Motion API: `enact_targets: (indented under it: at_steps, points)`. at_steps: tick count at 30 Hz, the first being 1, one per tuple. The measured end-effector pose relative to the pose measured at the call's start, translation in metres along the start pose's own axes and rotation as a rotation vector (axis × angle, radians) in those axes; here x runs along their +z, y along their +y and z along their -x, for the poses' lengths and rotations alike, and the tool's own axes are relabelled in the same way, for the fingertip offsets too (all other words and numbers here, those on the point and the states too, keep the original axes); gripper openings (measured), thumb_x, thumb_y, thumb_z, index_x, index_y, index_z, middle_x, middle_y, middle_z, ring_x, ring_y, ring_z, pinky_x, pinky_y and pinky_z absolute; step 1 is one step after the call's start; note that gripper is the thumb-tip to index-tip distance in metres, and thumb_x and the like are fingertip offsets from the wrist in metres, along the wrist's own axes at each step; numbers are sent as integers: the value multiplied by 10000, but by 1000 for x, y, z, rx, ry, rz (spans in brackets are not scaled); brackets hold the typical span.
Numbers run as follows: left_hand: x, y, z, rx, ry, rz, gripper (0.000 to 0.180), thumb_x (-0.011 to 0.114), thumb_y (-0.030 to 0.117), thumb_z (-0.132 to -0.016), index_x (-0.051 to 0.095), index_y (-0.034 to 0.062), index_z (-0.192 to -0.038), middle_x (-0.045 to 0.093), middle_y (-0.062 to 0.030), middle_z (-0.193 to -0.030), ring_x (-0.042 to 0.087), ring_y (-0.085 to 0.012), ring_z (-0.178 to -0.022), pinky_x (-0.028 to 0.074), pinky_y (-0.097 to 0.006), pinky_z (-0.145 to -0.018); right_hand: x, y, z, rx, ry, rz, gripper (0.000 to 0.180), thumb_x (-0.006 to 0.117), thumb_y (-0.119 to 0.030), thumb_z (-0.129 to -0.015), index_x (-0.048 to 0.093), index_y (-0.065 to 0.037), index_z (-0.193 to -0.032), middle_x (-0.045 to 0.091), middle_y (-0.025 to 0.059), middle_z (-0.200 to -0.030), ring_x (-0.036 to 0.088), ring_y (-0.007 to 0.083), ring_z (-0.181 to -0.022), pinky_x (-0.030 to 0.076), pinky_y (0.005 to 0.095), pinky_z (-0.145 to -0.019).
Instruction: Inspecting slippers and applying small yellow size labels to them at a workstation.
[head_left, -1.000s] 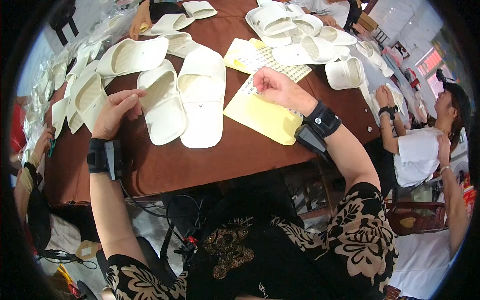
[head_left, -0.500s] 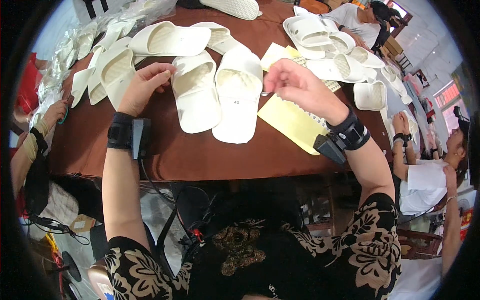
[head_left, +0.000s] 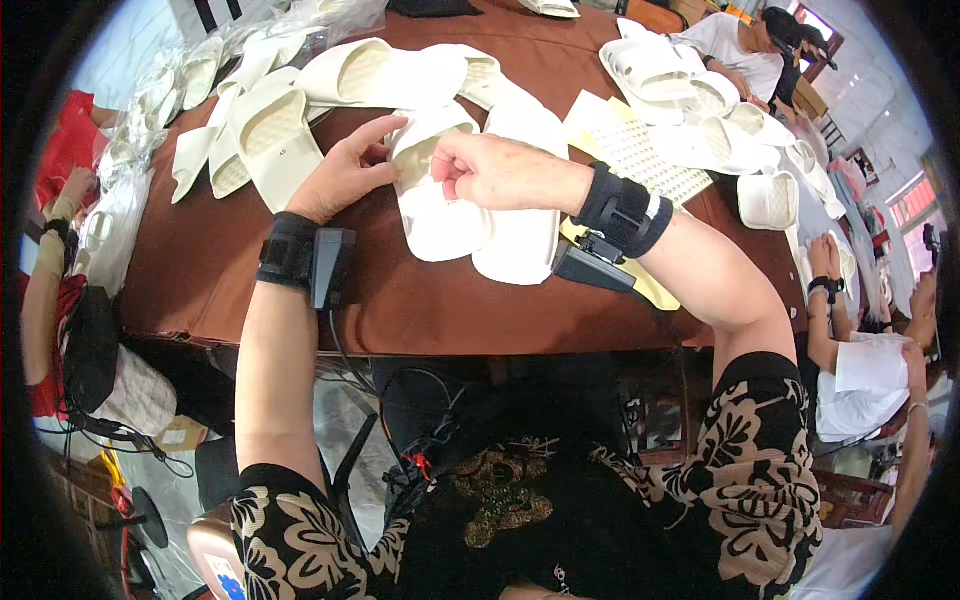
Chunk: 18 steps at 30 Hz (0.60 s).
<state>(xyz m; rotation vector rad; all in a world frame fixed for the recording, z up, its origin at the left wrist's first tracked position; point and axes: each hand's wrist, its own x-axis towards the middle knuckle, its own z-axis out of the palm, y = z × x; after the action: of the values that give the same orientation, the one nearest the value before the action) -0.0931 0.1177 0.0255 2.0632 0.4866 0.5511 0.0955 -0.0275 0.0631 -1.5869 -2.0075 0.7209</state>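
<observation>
Two white slippers lie side by side on the brown-covered table, toes toward me. At the outer edge of the left slipper [head_left: 440,228] my left hand [head_left: 345,172] has its thumb and fingers closed against the side. My right hand [head_left: 490,172] reaches across the right slipper [head_left: 515,252] and rests over the left one's strap. Its fingers are curled together, and whatever they pinch is hidden or too small to make out. Beside that forearm lies a pale sheet of small round stickers [head_left: 655,155], with a yellow sheet [head_left: 655,290] partly under the arm.
More white slippers [head_left: 270,145] lie to the left, behind the pair and in a pile [head_left: 650,75] at the right. Clear plastic bags [head_left: 125,220] line the far-left table edge. Other people sit on both sides. Cables [head_left: 355,365] hang from my wrist devices.
My right hand has moved left from the sticker sheets onto the left slipper. My left hand stays by that slipper's edge. The whole view has shifted slightly.
</observation>
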Motion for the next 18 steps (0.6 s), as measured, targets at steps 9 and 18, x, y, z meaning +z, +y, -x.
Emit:
enact_targets:
  at_steps: [9, 18]
  points:
    - [0, -6, -3, 98, 30, -61, 512, 645, 93, -775, 530, 69, -1273, 490, -74, -1311, 545, -169, -1007, 451, -285, -895, 2, 0, 3, 17, 22, 6, 169, 502, -60, -857, 524, -34, -1023, 637, 60, -885, 588, 154, -831, 463, 301, -755]
    - [0, -3, -2, 93, 31, -104, 519, 637, 108, -777, 535, 119, -1286, 497, 2, -1298, 493, -124, -1041, 420, -255, -884, 12, 8, -2, -66, 128, 2, 154, 554, -45, -817, 522, -28, -967, 603, 66, -839, 584, 163, -798, 470, 294, -709]
